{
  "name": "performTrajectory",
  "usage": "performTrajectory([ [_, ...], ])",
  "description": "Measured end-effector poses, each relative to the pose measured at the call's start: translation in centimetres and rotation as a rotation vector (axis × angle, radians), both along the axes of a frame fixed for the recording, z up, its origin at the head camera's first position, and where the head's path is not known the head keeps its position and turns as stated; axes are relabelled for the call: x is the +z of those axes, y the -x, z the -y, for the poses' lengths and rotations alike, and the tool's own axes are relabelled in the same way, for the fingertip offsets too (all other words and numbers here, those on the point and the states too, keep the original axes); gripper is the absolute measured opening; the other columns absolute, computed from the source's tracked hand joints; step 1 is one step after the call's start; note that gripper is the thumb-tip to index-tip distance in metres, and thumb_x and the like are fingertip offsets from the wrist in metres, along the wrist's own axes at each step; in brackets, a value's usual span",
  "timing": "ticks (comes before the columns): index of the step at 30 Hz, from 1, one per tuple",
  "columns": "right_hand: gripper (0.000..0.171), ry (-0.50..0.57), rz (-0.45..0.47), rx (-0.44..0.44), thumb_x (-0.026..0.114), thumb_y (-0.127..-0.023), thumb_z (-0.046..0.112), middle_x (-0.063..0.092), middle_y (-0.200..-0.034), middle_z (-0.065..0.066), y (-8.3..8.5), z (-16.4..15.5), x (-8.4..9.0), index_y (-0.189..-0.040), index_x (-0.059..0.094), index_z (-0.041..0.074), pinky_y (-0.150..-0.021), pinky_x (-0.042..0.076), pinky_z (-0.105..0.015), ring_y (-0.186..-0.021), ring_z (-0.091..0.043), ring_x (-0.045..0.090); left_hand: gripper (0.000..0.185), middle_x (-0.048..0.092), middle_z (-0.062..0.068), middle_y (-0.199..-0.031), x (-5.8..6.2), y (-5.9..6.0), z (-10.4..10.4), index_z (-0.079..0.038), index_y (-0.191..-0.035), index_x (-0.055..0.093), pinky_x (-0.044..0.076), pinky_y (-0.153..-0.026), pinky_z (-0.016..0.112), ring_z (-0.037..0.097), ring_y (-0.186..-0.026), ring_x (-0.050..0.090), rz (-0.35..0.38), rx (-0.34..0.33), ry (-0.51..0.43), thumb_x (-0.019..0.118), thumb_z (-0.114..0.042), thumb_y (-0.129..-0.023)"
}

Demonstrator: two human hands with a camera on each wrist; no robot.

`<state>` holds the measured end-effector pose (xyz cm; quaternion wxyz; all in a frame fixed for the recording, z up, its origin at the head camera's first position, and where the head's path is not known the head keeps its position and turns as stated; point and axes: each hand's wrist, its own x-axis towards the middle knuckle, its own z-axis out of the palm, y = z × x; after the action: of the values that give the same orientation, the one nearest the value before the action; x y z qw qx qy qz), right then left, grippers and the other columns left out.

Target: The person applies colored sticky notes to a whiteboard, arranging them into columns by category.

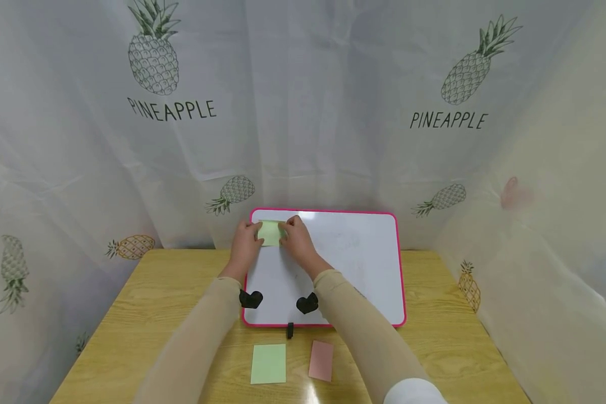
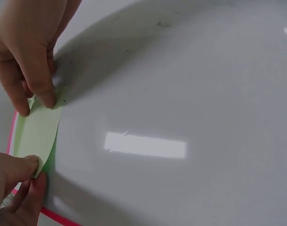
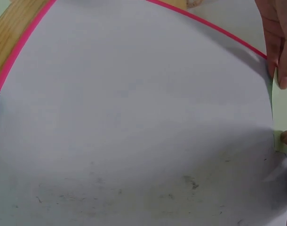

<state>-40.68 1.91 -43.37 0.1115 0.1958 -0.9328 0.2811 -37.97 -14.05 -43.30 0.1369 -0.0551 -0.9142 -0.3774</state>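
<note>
A small pale green sticky note (image 1: 270, 233) lies against the upper left of a whiteboard (image 1: 353, 264) with a pink rim. My left hand (image 1: 245, 245) pinches the note's left edge between thumb and finger; the left wrist view shows that thumb (image 2: 28, 165) on its corner, which is raised from the board. On the opposite edge, my right hand (image 1: 299, 242) holds the note with thumb and fingers. Only part of the note (image 3: 283, 110) enters the right wrist view.
A larger green paper square (image 1: 268, 364) and a pink paper (image 1: 321, 361) lie on the wooden table (image 1: 444, 314) before the board. A small black piece (image 1: 290, 330) sits at the board's lower rim. Behind hangs a pineapple-print curtain (image 1: 303, 112).
</note>
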Motion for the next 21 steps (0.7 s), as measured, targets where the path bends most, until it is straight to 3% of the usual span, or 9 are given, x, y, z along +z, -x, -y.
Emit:
performTrajectory([
  [7,0.038,-0.179,-0.201,0.049,0.076,-0.085,0.009,0.054,-0.124,-0.011,0.2,-0.5,-0.4,-0.122,0.068,0.008,-0.095,0.043,-0.038,-0.113,-0.026,0.051,0.043,0.050,0.018,-0.135,-0.8,0.2,0.1,0.003,-0.128,0.060,0.043,-0.099,0.046,0.035,-0.123,0.049,-0.093,-0.045,0.130,0.068,0.006,-0.086],
  [12,0.039,-0.354,-0.302,0.040,0.075,-0.087,0.019,0.052,-0.135,-0.007,0.2,-0.8,-0.9,-0.126,0.067,0.017,-0.097,0.042,-0.043,-0.123,-0.026,0.047,0.038,0.049,0.012,-0.143,-0.8,0.0,-0.1,-0.004,-0.126,0.064,0.041,-0.101,0.048,0.036,-0.125,0.047,-0.134,-0.054,0.286,0.070,-0.004,-0.088],
  [17,0.041,-0.421,-0.339,0.041,0.069,-0.091,0.025,0.046,-0.145,-0.004,-0.1,-1.0,-1.3,-0.131,0.063,0.020,-0.105,0.035,-0.044,-0.132,-0.025,0.040,0.040,0.044,0.005,-0.149,-0.8,0.0,-0.3,-0.011,-0.131,0.063,0.045,-0.094,0.049,0.034,-0.119,0.047,-0.119,-0.028,0.417,0.068,-0.017,-0.092],
  [21,0.046,-0.478,-0.318,0.036,0.064,-0.094,0.031,0.039,-0.152,-0.002,-0.2,-1.2,-1.7,-0.138,0.056,0.022,-0.112,0.026,-0.045,-0.140,-0.024,0.031,0.045,0.039,0.003,-0.152,-1.0,0.0,-0.3,-0.014,-0.136,0.058,0.036,-0.102,0.053,0.036,-0.129,0.039,-0.088,-0.001,0.477,0.066,-0.024,-0.094],
])
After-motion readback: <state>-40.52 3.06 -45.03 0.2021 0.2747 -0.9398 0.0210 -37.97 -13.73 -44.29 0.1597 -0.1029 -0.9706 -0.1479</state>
